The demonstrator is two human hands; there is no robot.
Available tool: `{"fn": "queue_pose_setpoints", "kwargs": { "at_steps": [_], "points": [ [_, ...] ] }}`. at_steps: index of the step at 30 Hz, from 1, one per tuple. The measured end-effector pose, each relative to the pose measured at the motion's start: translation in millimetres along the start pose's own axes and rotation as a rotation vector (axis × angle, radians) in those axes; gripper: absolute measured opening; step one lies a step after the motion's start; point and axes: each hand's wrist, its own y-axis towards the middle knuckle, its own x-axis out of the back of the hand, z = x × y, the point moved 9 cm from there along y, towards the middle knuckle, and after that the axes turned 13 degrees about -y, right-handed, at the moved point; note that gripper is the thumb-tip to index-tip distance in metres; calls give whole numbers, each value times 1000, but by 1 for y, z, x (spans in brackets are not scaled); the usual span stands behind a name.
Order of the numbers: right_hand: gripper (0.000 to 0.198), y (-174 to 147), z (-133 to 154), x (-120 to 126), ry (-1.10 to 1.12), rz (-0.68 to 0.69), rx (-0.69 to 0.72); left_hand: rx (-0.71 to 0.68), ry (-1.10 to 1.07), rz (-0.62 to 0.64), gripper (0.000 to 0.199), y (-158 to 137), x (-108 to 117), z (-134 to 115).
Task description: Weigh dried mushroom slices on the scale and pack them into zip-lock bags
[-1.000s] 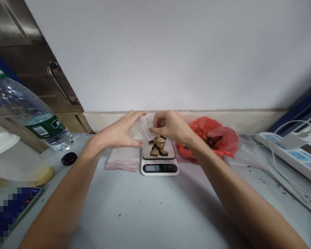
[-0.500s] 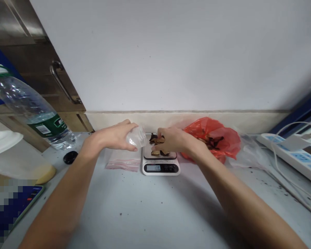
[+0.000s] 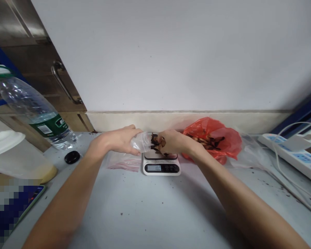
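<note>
My left hand (image 3: 121, 139) grips a small clear plastic jar (image 3: 140, 142), tipped on its side with its mouth toward the scale. My right hand (image 3: 171, 141) is closed on dried brown slices (image 3: 160, 142) over the plate of a white digital scale (image 3: 162, 168). Some dark pieces lie between the jar's mouth and my right fingers. The scale's display shows digits that look like 100 or 10.0. Clear zip bags (image 3: 124, 163) with red-striped edges lie left of the scale, under my left hand.
An open red plastic bag (image 3: 229, 140) of dried slices sits right of the scale, near a white power strip (image 3: 295, 155) and cables. At left stand a water bottle (image 3: 48, 128) and a white-lidded tub (image 3: 15, 155), with a black cap (image 3: 72, 157) and a phone-like device (image 3: 28, 204).
My left hand has brought the jar right and slightly down, closer to the slices. My right fingers have closed on the slices, gathering them off the front of the plate.
</note>
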Motion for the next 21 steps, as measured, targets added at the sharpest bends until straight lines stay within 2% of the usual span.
{"fn": "queue_pose_setpoints", "kwargs": {
  "at_steps": [3,6,10,15,18,21],
  "points": [
    [19,1,-1,0,12,15,34,-26,4,6,66,0,-2,-5],
    [13,-4,-11,5,69,36,-24,-17,17,24,67,0,-4,-5],
    [12,-9,-24,21,155,-43,-89,3,18,39,70,1,-8,-4],
    [15,-11,-12,32,335,-122,34,-20,-13,33,73,5,-9,-11],
    [18,-13,3,40,324,-194,132,-60,-56,-20,68,5,-3,-16],
    [22,-15,6,43,318,-221,134,-78,-77,-48,64,3,3,-15]
  ]
}}
